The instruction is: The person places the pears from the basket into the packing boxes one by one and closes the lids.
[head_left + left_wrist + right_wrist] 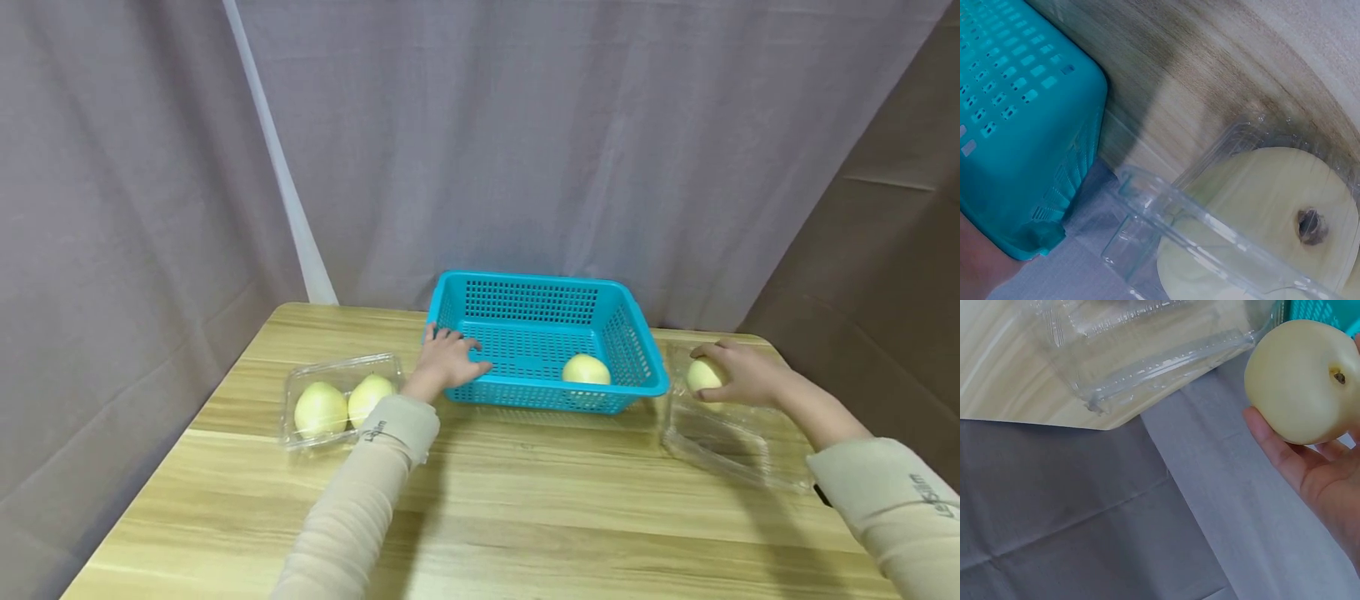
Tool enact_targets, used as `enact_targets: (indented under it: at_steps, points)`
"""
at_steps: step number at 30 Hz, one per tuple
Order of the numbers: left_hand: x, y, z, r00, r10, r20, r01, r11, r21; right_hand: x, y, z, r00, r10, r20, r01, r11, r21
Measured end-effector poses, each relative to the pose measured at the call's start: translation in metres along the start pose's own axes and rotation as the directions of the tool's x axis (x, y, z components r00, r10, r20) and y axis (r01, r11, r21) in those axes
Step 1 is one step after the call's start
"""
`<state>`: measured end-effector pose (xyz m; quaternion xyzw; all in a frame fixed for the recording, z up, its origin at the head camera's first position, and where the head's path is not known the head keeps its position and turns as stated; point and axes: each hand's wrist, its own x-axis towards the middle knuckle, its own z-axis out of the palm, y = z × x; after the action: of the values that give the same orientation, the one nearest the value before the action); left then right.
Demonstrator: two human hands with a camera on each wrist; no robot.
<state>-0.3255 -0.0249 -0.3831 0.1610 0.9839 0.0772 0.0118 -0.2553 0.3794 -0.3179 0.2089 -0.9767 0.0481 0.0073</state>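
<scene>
Teal basket (1029, 137) sits upper left, perforated wall showing. Part of the left hand (986, 261) shows at the lower-left edge by the basket rim, contact unclear. Clear plastic container (1210, 228) lower right holds a pale yellow fruit (1266, 190), dark brown hollow visible. Wood-grain tabletop (1166, 81) behind; grey cloth (1079, 269) below.

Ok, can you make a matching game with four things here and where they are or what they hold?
Things
1. Left hand
2. Right hand
3. Blue perforated plastic basket
4. Two round pale-yellow fruits

Clues
A. Holds one pale-yellow fruit
B. Inside the leftmost clear plastic box
C. At the basket's left rim
D. Contains one fruit

Pairs: 1-C, 2-A, 3-D, 4-B
</scene>
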Motion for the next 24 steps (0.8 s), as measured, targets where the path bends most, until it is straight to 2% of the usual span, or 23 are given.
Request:
enact_targets:
  at_steps: [9,13,17,24]
  points:
    - [0.001,0.0,0.0,1.0,0.001,0.0,-0.001,1.0,-0.016,-0.004,0.006,0.014,0.999,0.049,0.014,-0.05,0.998,0.045]
    - [0.001,-0.002,0.0,1.0,-0.004,-0.005,0.004,1.0,-0.012,-0.003,0.007,0.022,0.996,0.084,0.015,-0.085,0.996,0.02]
    - [0.0,-0.002,-0.001,1.0,-0.01,0.001,0.01,1.0,-0.001,-0.002,0.007,0.03,0.996,0.093,0.008,-0.093,0.996,-0.01]
    - [0.0,0.0,-0.001,1.0,-0.007,0.017,0.007,1.0,0.007,-0.002,0.01,0.044,0.997,0.072,0.009,-0.073,0.996,0.048]
